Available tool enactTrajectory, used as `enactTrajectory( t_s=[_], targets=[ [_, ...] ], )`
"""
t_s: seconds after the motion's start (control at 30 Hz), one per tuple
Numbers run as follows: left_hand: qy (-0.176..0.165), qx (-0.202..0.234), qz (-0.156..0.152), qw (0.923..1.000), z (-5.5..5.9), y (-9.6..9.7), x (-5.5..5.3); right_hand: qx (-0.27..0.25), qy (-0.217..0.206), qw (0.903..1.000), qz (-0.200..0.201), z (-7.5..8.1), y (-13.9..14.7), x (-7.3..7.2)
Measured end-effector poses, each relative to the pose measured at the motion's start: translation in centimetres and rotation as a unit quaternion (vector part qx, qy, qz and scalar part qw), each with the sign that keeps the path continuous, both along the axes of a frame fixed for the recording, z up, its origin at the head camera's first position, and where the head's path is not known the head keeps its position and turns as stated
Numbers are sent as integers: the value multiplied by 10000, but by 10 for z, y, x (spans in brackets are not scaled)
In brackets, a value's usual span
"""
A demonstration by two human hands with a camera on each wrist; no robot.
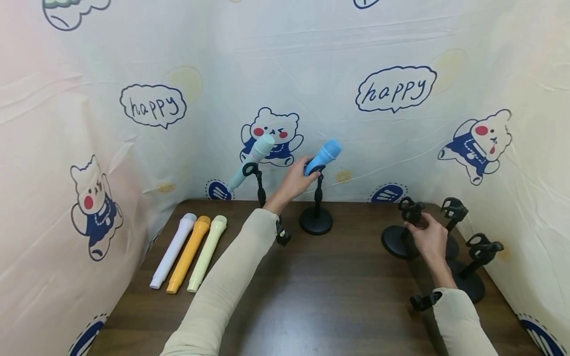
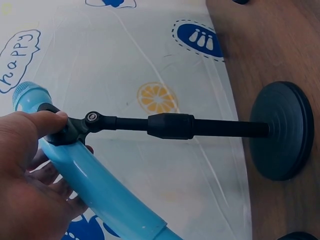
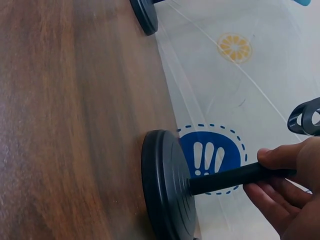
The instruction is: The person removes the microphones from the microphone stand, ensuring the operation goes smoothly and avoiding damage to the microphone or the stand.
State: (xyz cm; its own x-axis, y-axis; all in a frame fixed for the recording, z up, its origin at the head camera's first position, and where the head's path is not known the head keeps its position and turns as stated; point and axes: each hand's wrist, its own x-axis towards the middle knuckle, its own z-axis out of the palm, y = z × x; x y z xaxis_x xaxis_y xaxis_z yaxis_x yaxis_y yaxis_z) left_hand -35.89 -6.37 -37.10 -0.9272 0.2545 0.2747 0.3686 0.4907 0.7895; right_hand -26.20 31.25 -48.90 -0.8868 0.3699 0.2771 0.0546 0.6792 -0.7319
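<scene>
Two pale sleeves (image 1: 227, 282) reach over the bench (image 1: 329, 301). At twelve o'clock, the left hand (image 1: 296, 178) curls round the blue microphone (image 1: 324, 156), thumb on its clip (image 2: 74, 132); at two, the right hand (image 1: 431, 239) pinches a black stand (image 3: 217, 182) by its post. The microphone looks light, stiff, slick; mid-barrel suits gripping.

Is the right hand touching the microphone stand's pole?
Touching. The right wrist view shows the right hand gripping the black pole, thumb and fingers pressed against opposite sides.

Left arm (image 1: 231, 282) stretched forward, left grip (image 1: 295, 179) clasping; right forearm (image 1: 460, 319) angled inward, right grip (image 1: 431, 240) pinching.
</scene>
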Motion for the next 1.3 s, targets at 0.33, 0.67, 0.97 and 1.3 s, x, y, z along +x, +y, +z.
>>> enactTrajectory(
  t_s=[0.33, 0.67, 0.97, 1.3],
  targets=[
    [-81, 97, 79, 9999, -3, -2, 1, -93, -241, 9996, 80, -3, 0, 0],
    [-22, 391, 72, 9992, -6, -5, 3, -189, -715, 9973, 16, -6, -4, 15],
    [91, 590, 28, 9982, -7, -11, 9, -135, -623, 9966, 524, -1, -18, 28],
    [186, 682, -155, 9974, -9, -14, 19, -182, -415, 9925, 1133, 10, -44, 34]
  ],
)
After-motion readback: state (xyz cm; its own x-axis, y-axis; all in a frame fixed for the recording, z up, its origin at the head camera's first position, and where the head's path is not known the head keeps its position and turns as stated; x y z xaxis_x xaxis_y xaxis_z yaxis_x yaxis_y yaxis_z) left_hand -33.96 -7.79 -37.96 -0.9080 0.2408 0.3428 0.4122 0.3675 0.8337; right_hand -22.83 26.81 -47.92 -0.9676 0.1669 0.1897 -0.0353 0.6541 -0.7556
